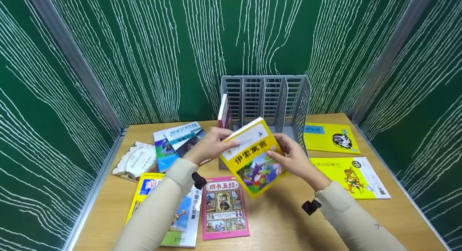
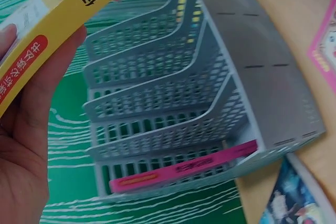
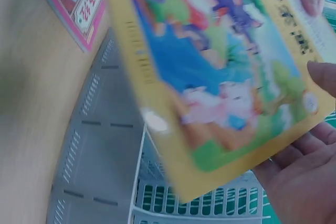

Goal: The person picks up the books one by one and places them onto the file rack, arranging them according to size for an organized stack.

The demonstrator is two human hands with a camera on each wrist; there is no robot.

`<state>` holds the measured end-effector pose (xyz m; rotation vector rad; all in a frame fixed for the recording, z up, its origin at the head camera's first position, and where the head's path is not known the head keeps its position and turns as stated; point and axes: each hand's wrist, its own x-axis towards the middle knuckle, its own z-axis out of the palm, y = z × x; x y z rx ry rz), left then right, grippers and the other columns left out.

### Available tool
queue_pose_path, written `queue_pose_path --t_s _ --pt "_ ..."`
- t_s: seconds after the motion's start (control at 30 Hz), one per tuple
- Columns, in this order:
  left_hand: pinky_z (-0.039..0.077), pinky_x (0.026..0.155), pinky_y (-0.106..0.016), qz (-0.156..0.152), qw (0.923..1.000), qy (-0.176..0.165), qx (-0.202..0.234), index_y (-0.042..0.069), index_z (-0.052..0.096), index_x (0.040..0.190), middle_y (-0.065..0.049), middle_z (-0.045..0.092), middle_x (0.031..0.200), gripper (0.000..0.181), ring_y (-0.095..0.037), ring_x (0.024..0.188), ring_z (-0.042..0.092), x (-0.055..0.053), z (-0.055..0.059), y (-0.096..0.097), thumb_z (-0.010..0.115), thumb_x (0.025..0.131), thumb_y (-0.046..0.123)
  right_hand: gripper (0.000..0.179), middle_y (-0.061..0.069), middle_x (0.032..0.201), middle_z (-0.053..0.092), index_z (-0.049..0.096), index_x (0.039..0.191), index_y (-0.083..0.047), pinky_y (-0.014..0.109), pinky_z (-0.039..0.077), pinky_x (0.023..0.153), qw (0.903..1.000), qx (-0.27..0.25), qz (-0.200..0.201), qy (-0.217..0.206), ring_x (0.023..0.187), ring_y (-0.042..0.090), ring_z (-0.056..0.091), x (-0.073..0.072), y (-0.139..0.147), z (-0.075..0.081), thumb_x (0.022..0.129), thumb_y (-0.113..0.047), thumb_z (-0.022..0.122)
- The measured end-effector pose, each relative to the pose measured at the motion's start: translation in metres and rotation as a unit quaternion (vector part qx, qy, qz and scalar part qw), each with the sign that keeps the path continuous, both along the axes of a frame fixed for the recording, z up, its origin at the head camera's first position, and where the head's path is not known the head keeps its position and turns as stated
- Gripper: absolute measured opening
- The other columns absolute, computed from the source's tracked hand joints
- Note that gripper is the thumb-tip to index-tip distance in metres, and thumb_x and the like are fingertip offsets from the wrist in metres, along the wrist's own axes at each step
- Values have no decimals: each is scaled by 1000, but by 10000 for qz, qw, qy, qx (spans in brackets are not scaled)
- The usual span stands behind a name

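Both hands hold a yellow book (image 1: 257, 160) with a cartoon cover, tilted in the air in front of a grey file organizer (image 1: 265, 99). My left hand (image 1: 213, 142) pinches its upper left corner, thumb on the cover. On the opposite edge, my right hand (image 1: 290, 155) grips it with the thumb on the front and fingers behind. In the left wrist view, a pink book (image 2: 184, 166) stands in the organizer's end compartment; the other compartments hold nothing. The right wrist view shows the yellow book's cover (image 3: 226, 72) close up, hiding part of the organizer.
A pink comic-style book (image 1: 225, 211) lies in front of the organizer. At the left are overlapping blue books (image 1: 173, 146), a white scallop-edged book (image 1: 139, 159) and a yellow-and-blue book pile (image 1: 180, 222). Two yellow books (image 1: 330, 139) lie at the right. Green walls enclose the wooden table (image 1: 288, 222).
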<state>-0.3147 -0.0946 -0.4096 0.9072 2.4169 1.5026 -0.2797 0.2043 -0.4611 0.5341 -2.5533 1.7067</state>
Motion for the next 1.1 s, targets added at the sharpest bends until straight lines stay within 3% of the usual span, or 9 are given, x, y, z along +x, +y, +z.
queue_pose_path --t_s 0.1,0.2,0.37,0.53,0.7,0.87,1.0,1.1 --pt "67 76 -29 201 9996 159 79 1 80 113 -17 82 108 22 -18 84 79 -1 11 -7 74 104 20 56 21 148 66 53 153 -2 50 56 113 9996 -10 -178 236 131 39 67 -6 4 0 103 -15 75" --pt "68 76 -32 446 9984 335 99 2 80 115 -16 81 111 22 -21 85 80 -3 20 -13 74 105 20 57 26 154 59 52 153 3 61 41 126 9985 -36 -397 382 145 44 57 -11 10 -3 104 -14 75" --pt "68 77 -33 945 9932 665 109 4 80 122 -14 82 114 25 -25 88 82 -4 32 -22 73 105 22 52 27 157 57 55 150 5 62 36 129 9966 85 -675 469 150 45 51 -19 17 -13 106 -17 72" --pt "69 77 -35 1496 9823 1112 176 4 78 126 -16 82 117 27 -28 93 82 -2 40 -30 72 106 23 54 27 159 55 56 152 3 67 34 128 9936 641 -876 327 153 49 46 -27 22 -28 107 -24 70" --pt "69 76 -37 2110 9603 1811 221 2 77 124 -18 81 119 27 -31 95 83 -2 44 -34 70 108 22 59 28 164 49 54 156 -2 70 30 128 9834 1480 -1047 114 155 51 41 -33 25 -44 107 -32 70" --pt "69 76 -39 2662 9380 2201 300 1 75 127 -19 80 123 29 -34 99 83 0 44 -32 67 110 22 60 31 160 51 55 155 0 69 35 126 9716 2130 -997 270 150 53 47 -38 30 -66 106 -30 72" --pt "69 75 -41 3051 9156 2598 321 -1 75 125 -21 80 122 28 -36 98 83 -1 39 -27 67 109 20 57 33 157 54 57 152 1 70 36 125 9645 2442 -914 408 148 56 49 -39 32 -79 106 -29 72" --pt "69 72 -41 3294 8989 2871 337 -3 75 122 -24 80 119 27 -36 95 83 -2 35 -22 66 109 19 56 30 157 56 58 153 -1 68 37 125 9587 2688 -895 256 148 54 50 -40 31 -85 108 -32 68"
